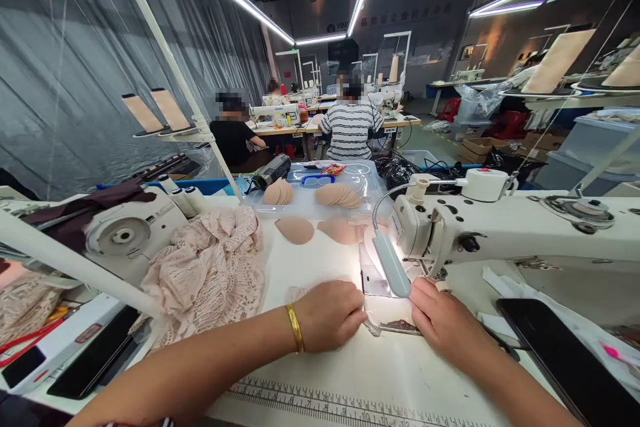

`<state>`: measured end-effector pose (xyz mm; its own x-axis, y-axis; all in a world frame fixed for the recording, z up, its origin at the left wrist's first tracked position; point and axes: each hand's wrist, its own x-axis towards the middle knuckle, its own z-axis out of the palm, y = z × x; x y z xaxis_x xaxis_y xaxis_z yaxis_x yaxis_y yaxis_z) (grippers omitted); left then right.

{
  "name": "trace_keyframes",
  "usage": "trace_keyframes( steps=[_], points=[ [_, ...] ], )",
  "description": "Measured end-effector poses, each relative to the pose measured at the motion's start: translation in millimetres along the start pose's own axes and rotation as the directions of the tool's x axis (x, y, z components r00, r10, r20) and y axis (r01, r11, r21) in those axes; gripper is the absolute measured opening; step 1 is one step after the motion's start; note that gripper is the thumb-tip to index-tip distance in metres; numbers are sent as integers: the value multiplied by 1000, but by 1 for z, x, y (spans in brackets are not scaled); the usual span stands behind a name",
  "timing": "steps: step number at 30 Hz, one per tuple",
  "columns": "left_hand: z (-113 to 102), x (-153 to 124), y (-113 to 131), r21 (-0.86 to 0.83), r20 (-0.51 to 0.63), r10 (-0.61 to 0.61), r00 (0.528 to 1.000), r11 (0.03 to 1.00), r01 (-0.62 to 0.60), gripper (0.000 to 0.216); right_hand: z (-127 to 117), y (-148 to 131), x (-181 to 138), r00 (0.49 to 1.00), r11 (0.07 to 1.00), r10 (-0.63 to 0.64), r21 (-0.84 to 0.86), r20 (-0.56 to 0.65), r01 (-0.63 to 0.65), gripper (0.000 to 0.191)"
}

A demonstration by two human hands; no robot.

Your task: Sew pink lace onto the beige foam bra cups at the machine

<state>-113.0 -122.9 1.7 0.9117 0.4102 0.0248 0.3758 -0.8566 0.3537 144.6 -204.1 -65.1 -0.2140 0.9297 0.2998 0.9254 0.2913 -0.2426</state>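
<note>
My left hand [330, 315], with a gold bangle at the wrist, lies curled on the white sewing table, its fingertips pinching the left edge of a small lace piece [387, 313] under the lamp. My right hand [443, 320] presses on the same piece from the right, fingers closed on its edge. Both hands sit just in front of the needle area of the white sewing machine [500, 227]. A grey bendable lamp [393, 263] hangs over the piece and hides part of it.
A heap of pink lace [210, 267] lies left of my hands. Beige foam cups [295, 230] rest behind, more in a clear tray [320, 193]. A black phone [565, 360] lies at the right. Other people sit at machines farther back. A printed ruler [325, 403] runs along the near edge.
</note>
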Motion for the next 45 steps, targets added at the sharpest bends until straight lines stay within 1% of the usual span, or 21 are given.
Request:
trace_keyframes(
  steps=[1, 3, 5, 7, 8, 10, 12, 13, 15, 18, 22, 25, 26, 28, 30, 32, 35, 40, 45],
  points=[
    [5, 3, 1, 36, -42, -36, 998, 999, 37, 14, -1, 0, 0, 1000, 1000, 1, 1, -3, -1, 22],
    [10, 10, -2, 55, -104, -120, 987, 991, 126, 2, -2, -1, -1, 1000, 1000, -5, 5, -6, 5, 22],
    [12, 14, -6, 67, -125, -202, 971, 975, 211, 9, -2, 0, -2, 1000, 1000, -15, 7, -9, 15, 22],
    [13, 14, -8, 116, -120, -225, 967, 964, 239, 8, -1, 1, -3, 1000, 1000, -24, 1, -13, 24, 22],
    [14, 12, -7, 144, -103, -199, 975, 966, 212, 6, -1, 1, -3, 999, 1000, -28, -3, -17, 28, 22],
    [17, 7, -3, 169, -57, -101, 993, 980, 109, 7, -1, 1, -3, 999, 999, -34, -3, -27, 34, 22],
    [21, 1, 2, 126, -43, 0, 999, 992, 6, 8, -2, -1, -2, 999, 999, -43, 15, -31, 44, 22],
    [24, -1, 3, 94, -61, 36, 997, 995, -30, 8, -3, -3, -1, 998, 998, -52, 30, -34, 53, 21],
    [30, -2, 4, 35, -138, 69, 988, 997, -64, 9, -6, -6, 0, 996, 994, -85, 63, -41, 88, 22],
    [39, 8, -1, -20, -229, 57, 972, 998, -63, 15, -10, -11, 0, 987, 980, -149, 121, -63, 155, 22],
    [40, 32, -7, -34, -232, 3, 973, 999, -11, 12, -11, -11, -2, 982, 963, -179, 192, -61, 188, 27],
    [35, 47, -10, 32, -227, -38, 973, 998, 47, 8, -11, -10, -1, 987, 966, -158, 201, -38, 162, 27],
    [34, 51, -11, 69, -221, -27, 975, 997, 43, 11, -11, -10, -1, 989, 968, -146, 200, -28, 149, 26],
    [35, 56, -12, 142, -197, 35, 980, 990, -7, 18, -12, -10, 1, 992, 973, -124, 195, -2, 122, 25],
    [37, 59, -13, 209, -175, 106, 979, 975, -68, 21, -13, -10, 2, 994, 977, -108, 184, 9, 105, 24],
    [40, 61, -12, 261, -173, 140, 975, 961, -92, 23, -13, -10, 3, 996, 981, -94, 172, 2, 92, 24],
    [42, 63, -10, 295, -177, 144, 974, 952, -87, 25, -12, -9, 3, 997, 985, -73, 155, -2, 73, 24],
    [46, 68, -11, 290, -210, 127, 969, 955, -62, 29, -10, -7, 3, 999, 990, -45, 136, 3, 44, 25],
    [50, 69, -10, 286, -230, 121, 966, 957, -52, 30, -7, -5, 3, 999, 993, -44, 108, -4, 44, 23]
  ],
)
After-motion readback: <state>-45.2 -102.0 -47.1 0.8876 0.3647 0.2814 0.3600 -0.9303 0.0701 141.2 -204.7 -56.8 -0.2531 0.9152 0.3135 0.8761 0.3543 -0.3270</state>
